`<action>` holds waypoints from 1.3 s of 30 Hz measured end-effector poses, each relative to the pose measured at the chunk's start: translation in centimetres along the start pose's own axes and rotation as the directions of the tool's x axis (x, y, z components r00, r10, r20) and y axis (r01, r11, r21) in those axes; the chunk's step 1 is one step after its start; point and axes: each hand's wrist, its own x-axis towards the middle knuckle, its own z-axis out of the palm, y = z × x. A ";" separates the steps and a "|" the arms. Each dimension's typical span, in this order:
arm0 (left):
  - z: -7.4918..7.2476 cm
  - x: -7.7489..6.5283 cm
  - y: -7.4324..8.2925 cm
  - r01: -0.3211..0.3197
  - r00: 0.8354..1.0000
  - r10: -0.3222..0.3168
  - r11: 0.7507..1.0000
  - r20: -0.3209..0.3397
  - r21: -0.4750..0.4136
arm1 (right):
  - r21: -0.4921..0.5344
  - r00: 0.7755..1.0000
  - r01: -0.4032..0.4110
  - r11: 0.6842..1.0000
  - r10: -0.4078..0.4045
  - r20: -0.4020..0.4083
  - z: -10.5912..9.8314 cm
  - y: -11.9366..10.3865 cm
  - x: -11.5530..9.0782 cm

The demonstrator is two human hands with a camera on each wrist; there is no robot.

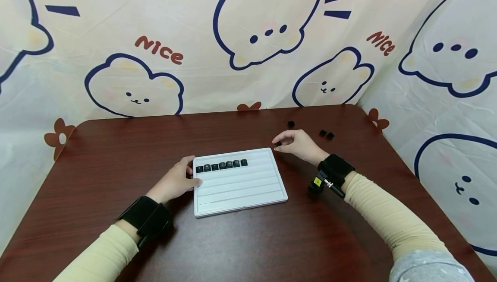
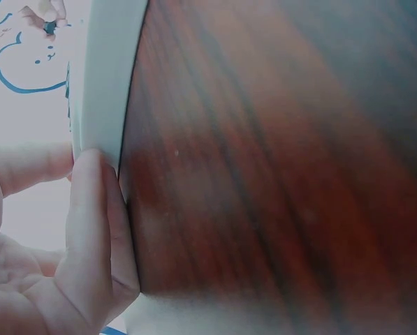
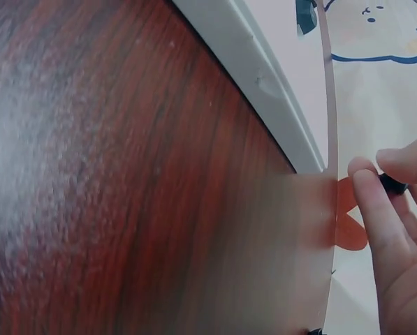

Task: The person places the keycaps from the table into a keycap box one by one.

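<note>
A white ridged tray (image 1: 240, 191) lies on the table at centre, slightly turned. Along its top ridge stands a row of several black keycaps (image 1: 222, 165), left of the tray's far right corner. My left hand (image 1: 176, 180) grips the tray's left edge, thumb over the rim and fingers along the side; the left wrist view shows fingertips against the pale edge (image 2: 110, 84). Just beyond the tray's far right corner, my right hand (image 1: 298, 145) pinches a single black keycap (image 3: 392, 184) between thumb and fingers, partly hidden by them.
Behind the right hand lies a loose black keycap (image 1: 291, 124), with two more (image 1: 326, 134) close together to its right. The dark brown table (image 1: 248, 247) has rounded far corners. A cartoon-printed curtain (image 1: 202, 83) hangs right behind it and along the right side.
</note>
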 end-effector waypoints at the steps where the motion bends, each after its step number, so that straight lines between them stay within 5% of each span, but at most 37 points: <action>1: 0.0 0.0 0.0 0.001 1.000 -0.001 1.000 -0.001 0.000 | 0.002 1.000 -0.002 1.000 0.002 0.002 0.1 0.0 0.0; 39: 0.1 0.1 -0.1 0.018 1.000 -0.018 1.000 0.000 -0.023 | -0.080 0.996 0.054 0.995 -0.047 0.079 3.1 -2.1 0.9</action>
